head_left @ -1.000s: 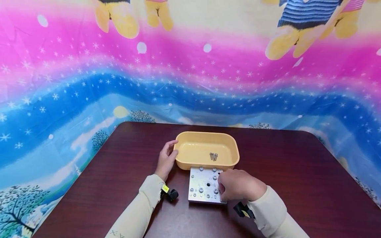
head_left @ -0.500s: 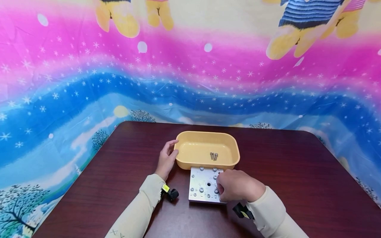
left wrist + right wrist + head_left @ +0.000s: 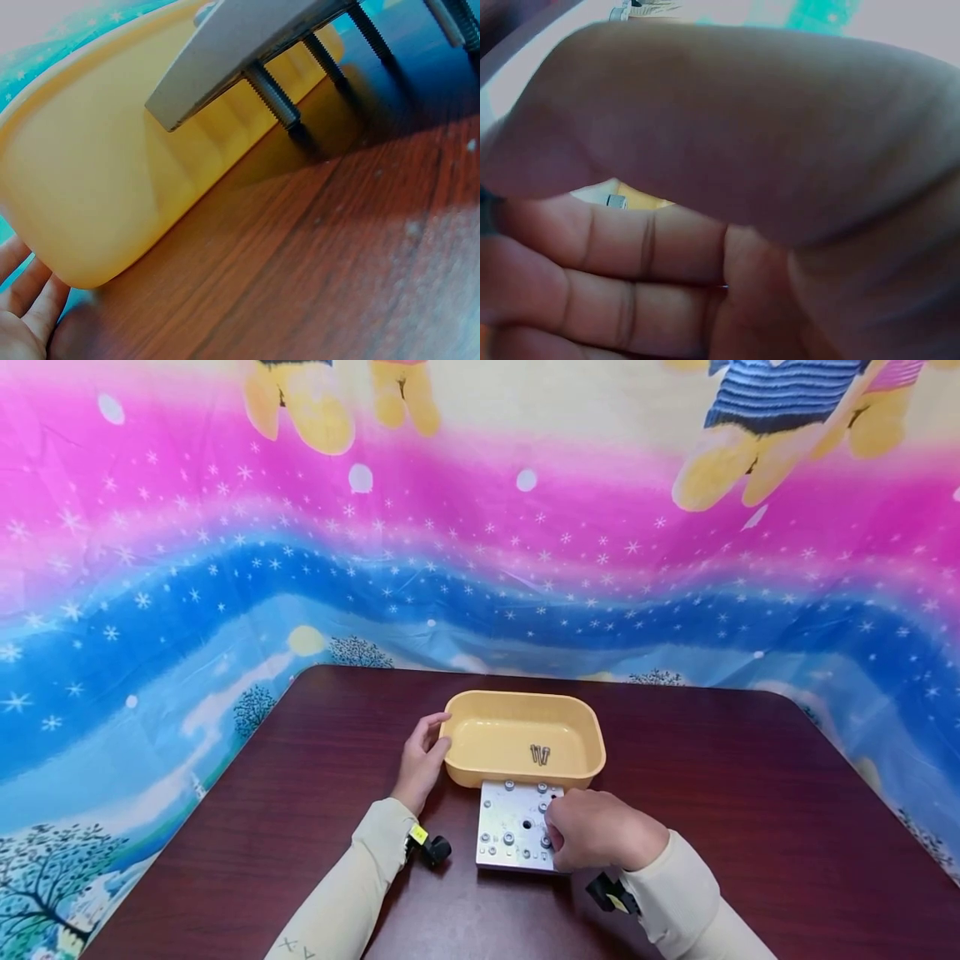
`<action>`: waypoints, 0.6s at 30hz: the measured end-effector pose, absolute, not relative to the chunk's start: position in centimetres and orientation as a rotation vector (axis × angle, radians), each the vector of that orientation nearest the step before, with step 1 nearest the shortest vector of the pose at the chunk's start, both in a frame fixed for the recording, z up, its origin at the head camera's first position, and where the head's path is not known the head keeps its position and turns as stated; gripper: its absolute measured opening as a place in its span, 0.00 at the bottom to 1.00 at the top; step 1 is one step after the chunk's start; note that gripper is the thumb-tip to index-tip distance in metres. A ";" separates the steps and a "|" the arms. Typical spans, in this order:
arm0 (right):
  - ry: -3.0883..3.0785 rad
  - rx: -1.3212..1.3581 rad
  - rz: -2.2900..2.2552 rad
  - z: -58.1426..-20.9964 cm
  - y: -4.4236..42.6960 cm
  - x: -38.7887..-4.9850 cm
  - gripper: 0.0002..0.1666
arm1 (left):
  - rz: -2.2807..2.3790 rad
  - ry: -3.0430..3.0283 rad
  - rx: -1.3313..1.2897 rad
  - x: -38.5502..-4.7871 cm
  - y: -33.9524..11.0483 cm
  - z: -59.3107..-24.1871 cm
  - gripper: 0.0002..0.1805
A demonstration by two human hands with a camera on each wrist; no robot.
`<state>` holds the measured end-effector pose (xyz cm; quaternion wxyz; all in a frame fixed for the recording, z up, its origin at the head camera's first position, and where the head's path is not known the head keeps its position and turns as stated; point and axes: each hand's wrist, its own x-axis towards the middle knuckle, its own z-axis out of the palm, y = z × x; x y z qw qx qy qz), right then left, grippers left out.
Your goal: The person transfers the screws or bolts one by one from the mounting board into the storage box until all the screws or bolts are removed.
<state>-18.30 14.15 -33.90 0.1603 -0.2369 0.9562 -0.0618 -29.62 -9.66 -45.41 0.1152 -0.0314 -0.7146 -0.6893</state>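
Observation:
In the head view my left hand [image 3: 420, 764] rests against the left end of a yellow plastic tray [image 3: 522, 774], its fingers fairly straight. A silvery metal plate [image 3: 510, 818] with several bolts through it sits in front of the tray. The left wrist view shows threaded bolt shanks [image 3: 271, 96] sticking out beneath the raised plate. My right hand [image 3: 609, 828] is at the plate's right edge, fingers curled, thumb and index finger pinched over the near right corner. What they pinch is almost wholly hidden; its place suggests a bolt. The right wrist view is mostly filled by my thumb [image 3: 667, 112].
Several loose bolts [image 3: 540, 754] lie inside the tray, towards its right. The plate's far edge is close against the tray's front wall. All of this is on a dark red-brown wooden table [image 3: 712, 760], with a printed cloth [image 3: 480, 527] hanging behind it.
My right fingers have shifted very slightly at the plate's near right corner. The left hand, tray and plate show no clear movement beyond a small camera drift.

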 end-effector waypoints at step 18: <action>2.746 -0.741 -0.237 -33.6 14.5 -18.3 0.11 | -2.038 -2.116 -0.151 -27.5 -9.6 -42.3 0.22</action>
